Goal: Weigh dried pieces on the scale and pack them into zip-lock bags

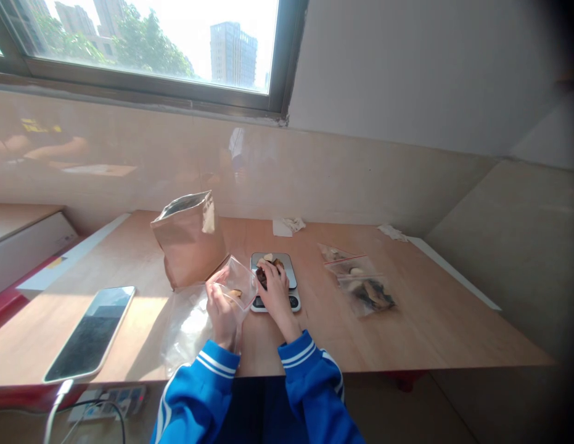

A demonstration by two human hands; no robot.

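A small kitchen scale point(291, 271) sits at the middle of the wooden table point(407, 333) with brown and pale dried pieces point(269, 258) on its platform. My right hand point(275, 290) rests on the scale, fingers closed over some of those pieces. My left hand point(222, 311) holds a clear plastic bag point(238, 280) open just left of the scale; a few brown pieces lie inside it. Both arms wear blue sleeves with white stripes.
An open brown paper bag point(189, 243) with foil lining stands behind my left hand. Filled zip bags point(363, 287) lie to the right of the scale. A phone point(90, 333) on a cable lies at the left. Crumpled tissue point(289, 225) rests near the wall.
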